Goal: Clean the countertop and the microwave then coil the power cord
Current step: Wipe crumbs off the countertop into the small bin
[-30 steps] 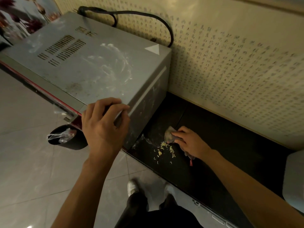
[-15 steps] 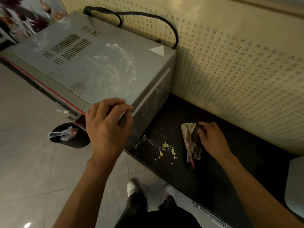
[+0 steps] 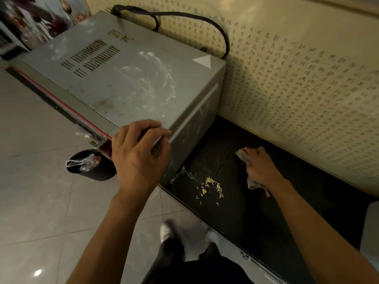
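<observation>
We are in a home kitchen: a microwave on a dark countertop, tiled floor, bin below.

We see the microwave on the table's left end, its cord looped behind against the wall. Crumbs lie just right of it, the cloth farther right; a bin stands on the floor, near left.

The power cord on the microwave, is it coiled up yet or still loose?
Loose. The power cord arcs from the microwave top down along the wall, uncoiled.
</observation>
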{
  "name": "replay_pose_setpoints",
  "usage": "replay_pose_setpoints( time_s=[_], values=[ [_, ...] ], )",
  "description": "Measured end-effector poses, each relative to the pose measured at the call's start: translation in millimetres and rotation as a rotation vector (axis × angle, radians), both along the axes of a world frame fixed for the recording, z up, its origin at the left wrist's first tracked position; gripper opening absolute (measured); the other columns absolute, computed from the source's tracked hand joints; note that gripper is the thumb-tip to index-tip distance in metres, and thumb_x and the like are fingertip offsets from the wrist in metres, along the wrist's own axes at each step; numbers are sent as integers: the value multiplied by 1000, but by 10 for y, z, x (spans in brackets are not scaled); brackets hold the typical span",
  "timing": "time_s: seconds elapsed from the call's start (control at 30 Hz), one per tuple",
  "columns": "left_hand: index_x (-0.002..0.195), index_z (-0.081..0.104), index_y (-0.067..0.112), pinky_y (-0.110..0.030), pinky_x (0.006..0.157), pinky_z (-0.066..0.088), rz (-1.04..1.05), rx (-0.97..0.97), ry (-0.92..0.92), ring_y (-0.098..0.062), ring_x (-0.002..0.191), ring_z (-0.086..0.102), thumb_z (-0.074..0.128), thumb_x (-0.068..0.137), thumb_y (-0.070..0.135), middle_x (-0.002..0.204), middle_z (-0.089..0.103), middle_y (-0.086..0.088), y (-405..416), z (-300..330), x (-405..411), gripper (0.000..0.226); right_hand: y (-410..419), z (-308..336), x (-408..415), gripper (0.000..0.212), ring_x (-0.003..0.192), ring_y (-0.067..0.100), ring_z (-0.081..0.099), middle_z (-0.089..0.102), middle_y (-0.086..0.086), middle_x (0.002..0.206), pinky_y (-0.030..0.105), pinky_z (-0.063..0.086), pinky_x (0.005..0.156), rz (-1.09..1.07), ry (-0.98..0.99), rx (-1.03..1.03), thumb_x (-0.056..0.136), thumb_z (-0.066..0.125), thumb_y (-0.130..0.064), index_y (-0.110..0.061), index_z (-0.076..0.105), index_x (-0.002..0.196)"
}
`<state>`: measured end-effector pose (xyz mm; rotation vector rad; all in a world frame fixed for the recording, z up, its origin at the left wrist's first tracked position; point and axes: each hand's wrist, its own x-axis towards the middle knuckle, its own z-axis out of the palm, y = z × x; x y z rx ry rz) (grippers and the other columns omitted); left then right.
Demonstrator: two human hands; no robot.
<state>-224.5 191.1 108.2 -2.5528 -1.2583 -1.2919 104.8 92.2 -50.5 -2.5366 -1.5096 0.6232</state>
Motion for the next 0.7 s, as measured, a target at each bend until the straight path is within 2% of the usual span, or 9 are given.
replay_pose_setpoints(
  time_s=[0.1,0.3,0.43,0.53,0.63,0.7],
  values=[
    [99,77,15,-48,79,46,7,3,-6,-28,101,65,70,95,19,109,71,-6,2,-7,1,9,52,-87,-99,50,114,28,52,41,14,134,39,49,97,81,-76,74,101,49,-32,-16,39,147],
    [97,78,14,-46,77,46,9,11,-2,-28,98,65,70,96,20,108,72,-7,18,-15,9,10,537,-126,-26,46,114,31,52,44,13,131,43,49,97,160,-121,194,98,55,-20,-13,46,142],
    [97,78,14,-44,79,45,10,14,-7,-28,99,65,71,95,20,107,72,-7,18,-12,14,9,617,-158,-112,43,115,28,51,42,10,133,41,47,100,193,-42,154,98,55,-19,-17,49,141],
    [96,78,14,-40,82,43,22,10,-20,-27,100,65,71,95,20,107,72,-7,9,-4,25,9,363,-127,-331,41,119,19,50,41,4,136,32,44,104,363,12,202,99,55,-21,-22,50,140],
    [96,78,15,-43,80,45,26,3,-17,-27,99,65,71,95,21,107,72,-6,6,-6,25,9,180,-85,-564,42,121,12,46,37,-2,139,25,40,105,436,74,180,101,53,-25,-23,49,142],
    [96,78,15,-44,80,45,22,5,-15,-27,99,65,71,95,21,107,72,-6,10,-8,15,9,127,-92,-577,41,119,9,46,37,-3,137,25,41,105,418,123,184,101,52,-25,-24,49,142]
  ],
)
